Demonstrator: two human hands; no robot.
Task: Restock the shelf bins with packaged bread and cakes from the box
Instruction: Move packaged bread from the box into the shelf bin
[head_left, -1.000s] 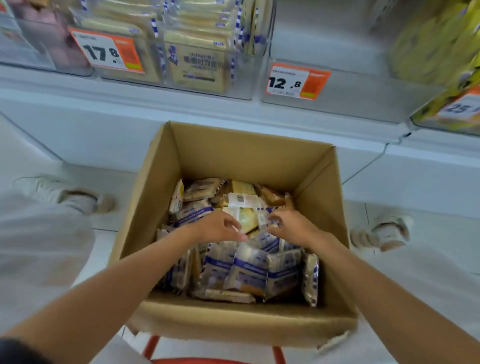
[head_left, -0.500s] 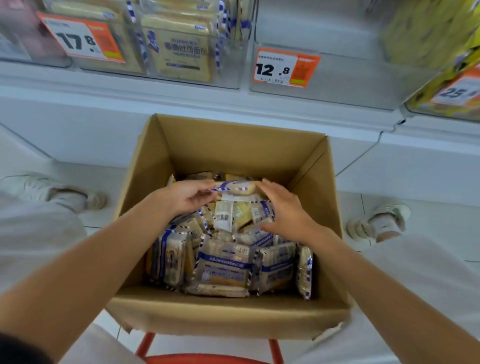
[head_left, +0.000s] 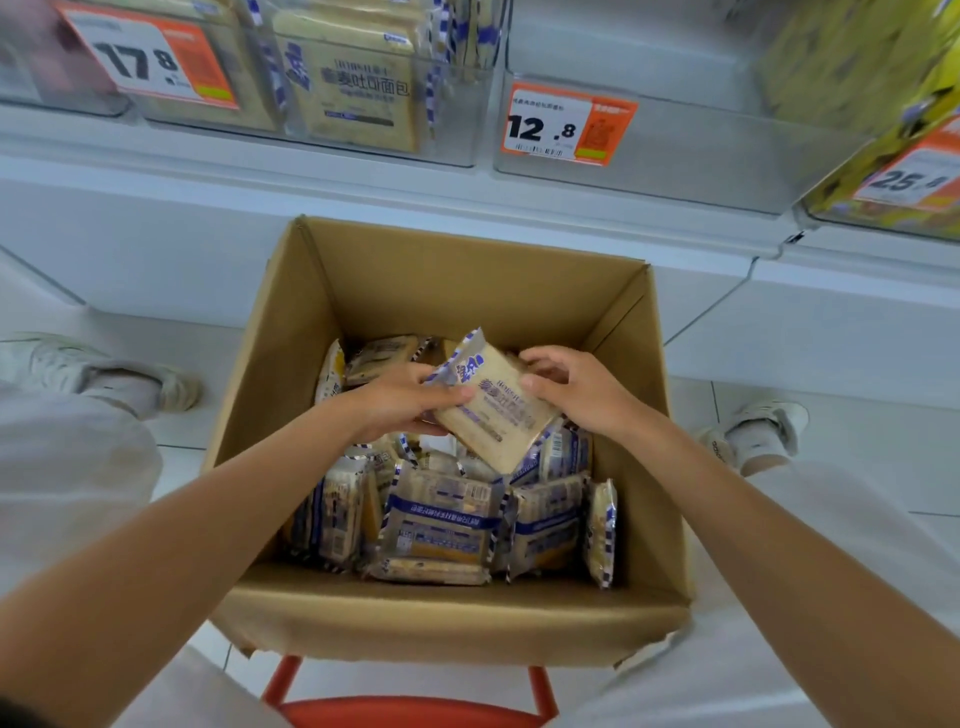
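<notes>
An open cardboard box (head_left: 363, 291) sits in front of me, with several blue-and-white bread packets (head_left: 441, 525) inside. Both hands hold one tan bread packet (head_left: 493, 410) tilted above the pile. My left hand (head_left: 400, 402) grips its left edge and my right hand (head_left: 576, 387) grips its right edge. Above, a clear shelf bin (head_left: 363, 88) holds the same bread upright. To its right, the clear bin (head_left: 675, 161) with the 12.8 price tag (head_left: 566, 124) shows no packets.
A bin of yellow packets (head_left: 872, 67) stands at the upper right with a 25 tag. A 17.8 tag (head_left: 150, 62) marks the left bin. The box rests on a red stool (head_left: 410, 706). My shoes (head_left: 104, 371) flank it on the white floor.
Both hands have lifted one bread packet out of the pile and turned its printed face up. It now sits higher in the box than half a second ago.
</notes>
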